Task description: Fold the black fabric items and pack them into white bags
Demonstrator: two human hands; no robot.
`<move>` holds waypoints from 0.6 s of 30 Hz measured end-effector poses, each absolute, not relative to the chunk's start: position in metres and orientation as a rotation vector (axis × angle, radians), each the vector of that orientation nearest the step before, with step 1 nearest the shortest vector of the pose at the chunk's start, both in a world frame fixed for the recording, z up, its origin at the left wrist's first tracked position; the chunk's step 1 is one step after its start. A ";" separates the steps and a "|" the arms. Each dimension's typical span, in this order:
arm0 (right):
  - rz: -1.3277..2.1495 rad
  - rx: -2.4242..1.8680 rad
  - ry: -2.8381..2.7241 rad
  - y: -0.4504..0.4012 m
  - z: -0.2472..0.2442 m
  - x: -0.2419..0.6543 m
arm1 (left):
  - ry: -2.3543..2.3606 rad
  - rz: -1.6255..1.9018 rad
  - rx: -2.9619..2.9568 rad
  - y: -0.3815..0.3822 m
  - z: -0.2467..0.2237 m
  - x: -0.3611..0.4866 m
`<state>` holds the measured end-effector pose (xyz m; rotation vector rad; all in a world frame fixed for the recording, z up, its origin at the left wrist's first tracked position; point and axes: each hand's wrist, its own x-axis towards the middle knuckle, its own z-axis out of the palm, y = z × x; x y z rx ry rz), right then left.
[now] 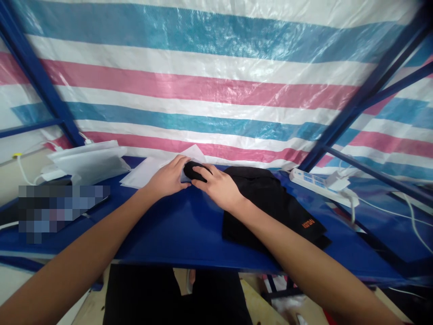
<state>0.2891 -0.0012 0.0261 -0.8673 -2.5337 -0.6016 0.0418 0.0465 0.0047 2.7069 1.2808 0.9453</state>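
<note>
Over the back middle of the blue table [158,234], my two hands meet at a small, rounded black object [189,169]. My left hand [171,177] curves round its left side, with the thumb low in front. From the right, my right hand [219,184] lays bent fingers across its top. A pale, clear-looking edge shows beside the black part; the fingers cover much of it, and I cannot tell its kind. Under my right forearm lies a folded black garment [277,198] with orange lettering. White sheets or flat bags [140,174] lie behind my left hand.
A white power strip [311,181] with plugs and cables is at the right. White plastic packaging [91,162] stands at the back left, near a blurred-out item [61,212]. Blue metal posts [40,76] and a striped plastic sheet [209,90] bound the space.
</note>
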 end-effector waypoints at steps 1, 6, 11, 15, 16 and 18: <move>-0.602 -0.892 -2.507 -0.001 0.025 0.290 | 1.246 0.951 2.759 0.046 0.005 0.041; -0.657 -0.925 -2.442 0.004 0.019 0.298 | 1.061 0.854 2.980 0.049 0.007 0.033; -0.476 -0.777 -2.398 0.009 0.010 0.304 | 0.875 0.811 3.023 0.052 0.013 0.022; -0.314 -0.631 -2.319 0.014 0.009 0.307 | 0.942 0.904 2.880 0.049 0.018 0.018; -0.268 -0.597 -2.295 0.015 0.010 0.308 | 0.957 0.938 2.838 0.049 0.017 0.017; -0.164 -0.548 -2.252 0.015 0.013 0.311 | 0.970 0.999 2.771 0.051 0.016 0.015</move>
